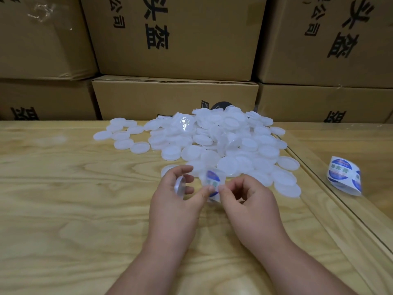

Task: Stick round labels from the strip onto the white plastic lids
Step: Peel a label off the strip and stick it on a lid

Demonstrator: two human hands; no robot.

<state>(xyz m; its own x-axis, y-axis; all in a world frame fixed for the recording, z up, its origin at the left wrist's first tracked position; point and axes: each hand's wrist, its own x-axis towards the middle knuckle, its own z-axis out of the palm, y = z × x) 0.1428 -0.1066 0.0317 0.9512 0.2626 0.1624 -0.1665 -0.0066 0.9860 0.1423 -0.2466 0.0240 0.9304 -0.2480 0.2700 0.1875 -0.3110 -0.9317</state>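
On the wooden table [63, 209], the left hand [176, 201] curls its fingers around a white lid [179, 187] held on edge. At its 3 o'clock, a blurred round blue label [211, 180] is pinched by both hands, the right hand [253, 201] by thumb and forefinger. The lid pile [223, 141] lies at 12 o'clock, the label strip [344, 175] at 3 o'clock.

Bright even light, soft blur, edges bowed
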